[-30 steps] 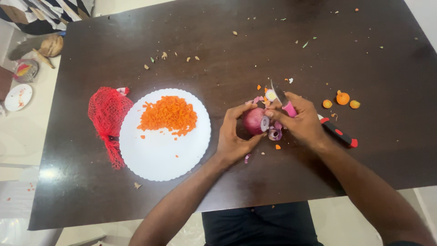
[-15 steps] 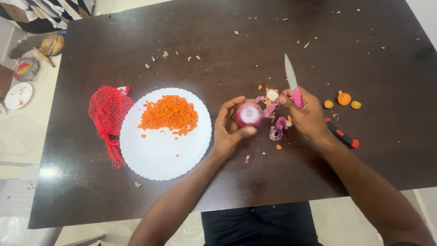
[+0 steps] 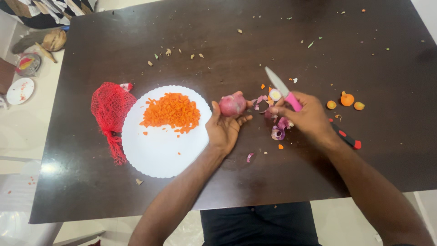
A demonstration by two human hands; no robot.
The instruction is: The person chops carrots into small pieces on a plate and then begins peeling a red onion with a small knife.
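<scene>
My left hand (image 3: 225,125) holds a red onion (image 3: 231,104) in its fingertips above the dark table (image 3: 227,45), close to the right rim of a white plate (image 3: 154,150). My right hand (image 3: 307,116) grips a knife with a pink handle (image 3: 285,91), its blade pointing up and to the left, away from the onion. Purple onion skin and cut-off ends (image 3: 277,130) lie on the table between and under my hands. A heap of diced carrot (image 3: 170,111) sits on the plate.
A red mesh bag (image 3: 109,116) lies left of the plate. A red and black peeler (image 3: 345,136) and carrot ends (image 3: 346,99) lie right of my right hand. Small scraps dot the far table. Off the table at far left are a small plate (image 3: 19,90) and clutter on the floor.
My left hand has lifted the onion and carried it left towards the plate, turning it. My right hand drew the knife off the onion and tilted the blade to the left.
</scene>
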